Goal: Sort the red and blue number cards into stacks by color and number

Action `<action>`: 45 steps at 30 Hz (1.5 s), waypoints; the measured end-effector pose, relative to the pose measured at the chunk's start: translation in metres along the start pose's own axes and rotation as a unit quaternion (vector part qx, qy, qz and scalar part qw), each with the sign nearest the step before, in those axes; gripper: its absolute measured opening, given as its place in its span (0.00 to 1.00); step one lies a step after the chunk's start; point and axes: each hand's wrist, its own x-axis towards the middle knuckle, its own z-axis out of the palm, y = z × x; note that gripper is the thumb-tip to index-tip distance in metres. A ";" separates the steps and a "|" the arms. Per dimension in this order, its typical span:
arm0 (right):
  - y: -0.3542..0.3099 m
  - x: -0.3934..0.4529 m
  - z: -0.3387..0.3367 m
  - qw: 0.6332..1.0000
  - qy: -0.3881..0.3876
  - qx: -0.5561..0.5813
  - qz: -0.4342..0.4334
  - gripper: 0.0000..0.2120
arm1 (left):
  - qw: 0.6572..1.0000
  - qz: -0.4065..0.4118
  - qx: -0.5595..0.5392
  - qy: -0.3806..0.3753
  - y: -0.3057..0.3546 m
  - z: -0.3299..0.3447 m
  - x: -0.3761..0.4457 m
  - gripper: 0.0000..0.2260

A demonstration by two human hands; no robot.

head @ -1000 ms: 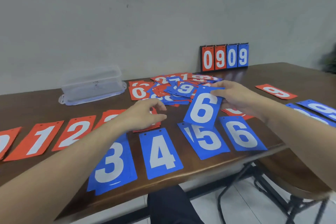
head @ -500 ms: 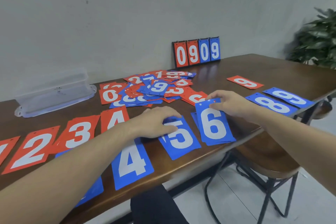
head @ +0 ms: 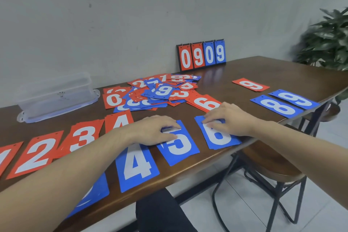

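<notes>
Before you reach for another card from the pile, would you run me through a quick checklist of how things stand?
1. Right hand free of cards: ok, fingers flat on the blue 6 stack.
2. Left hand free: ok, resting on the blue 5 stack.
3. Blue 6 stack squared: ok.
4. Blue 5 stack squared: not ok, a lower card's edge shows.
5. Unsorted pile remaining: ok, many cards left.

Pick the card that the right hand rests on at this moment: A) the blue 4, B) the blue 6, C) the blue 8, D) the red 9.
B: the right hand lies with its fingers flat on the top of the blue 6 by the table's near edge, while the left hand rests on the blue 5 beside it.
</notes>
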 end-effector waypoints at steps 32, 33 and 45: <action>-0.026 0.203 0.027 0.999 0.007 0.054 0.007 0.18 | 0.950 -0.201 -0.039 0.235 -0.140 -0.042 0.064 0.17; -0.026 0.209 0.029 0.999 0.000 0.052 0.010 0.20 | 0.948 -0.214 -0.036 0.234 -0.147 -0.043 0.065 0.19; -0.041 0.235 0.038 0.997 -0.072 0.004 0.006 0.26 | 0.912 -0.362 -0.085 0.171 -0.211 -0.040 0.039 0.25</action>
